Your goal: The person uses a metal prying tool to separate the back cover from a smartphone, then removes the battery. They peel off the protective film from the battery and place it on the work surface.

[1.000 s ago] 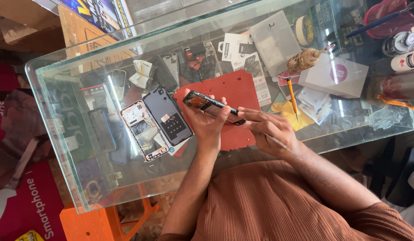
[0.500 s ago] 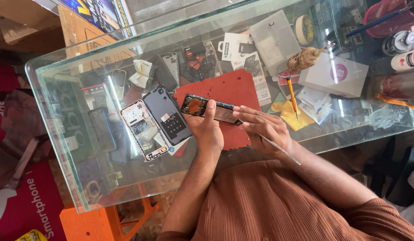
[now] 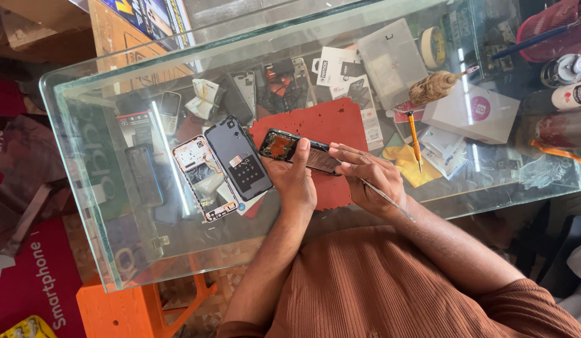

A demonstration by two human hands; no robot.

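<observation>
my left hand (image 3: 295, 178) holds an opened phone (image 3: 298, 149) just above the red mat (image 3: 331, 125), fingers curled round its near edge and the thumb pressed on its upper face, so that grip is closed on the phone. its inside faces up, with a reddish part showing at the far left end. my right hand (image 3: 365, 177) meets the phone's right end, fingertips pinched on a thin metal tool (image 3: 384, 198) whose free end sticks out past my wrist toward me; that grip is closed on the tool, and its tip is hidden under my fingers. the mat lies on a glass surface (image 3: 83, 125). to the left of the mat a dark back cover (image 3: 238, 161) lies flat, touching a bare phone frame (image 3: 197, 178) beside it. to the right of my hands a yellow-handled screwdriver (image 3: 414, 139) rests over a yellow cloth (image 3: 410, 164), near a white box (image 3: 471, 112) and a wooden-handled brush (image 3: 433, 86). under the glass more phones and packets show dimly. my rust-coloured shirt (image 3: 378, 281) fills the bottom of the view.
</observation>
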